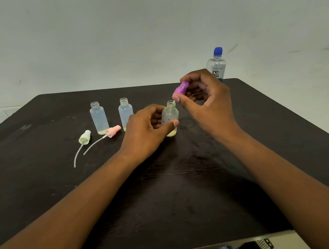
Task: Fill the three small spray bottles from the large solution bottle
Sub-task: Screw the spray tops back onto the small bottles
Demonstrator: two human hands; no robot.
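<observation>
Three small spray bottles stand on the dark table [47, 190], near the middle of the frame. The first little bottle [99, 118] and the second little bottle [125, 112] stand side by side at the left of the middle, tops off, with only a bit of yellowish liquid at the bottom. The third little bottle [170, 118] stands just right of them, and it is nearly empty too.

The left hand [146, 129] holds this third bottle, thumb across its front and fingers curled behind it. The right hand [203, 100] pinches the purple spray top [180, 88] just above the bottle's open neck. The thin tube under the top looks to be just at the mouth.

A pale green spray top [84, 137] and a pink spray top [113, 130] lie on the table at the left, each with a long thin tube.

The large solution bottle [216, 64] stands far back at the upper right, behind the right hand, with its blue cap on.

The little bottles look light and a bit soft, so they could tip or squish. It seems best to hold one low around its middle and not squeeze hard. The thin tubes bend easily, so hold a top by its hard colored part. The big bottle looks heavier and smooth, so a full grip around its body seems safest.
</observation>
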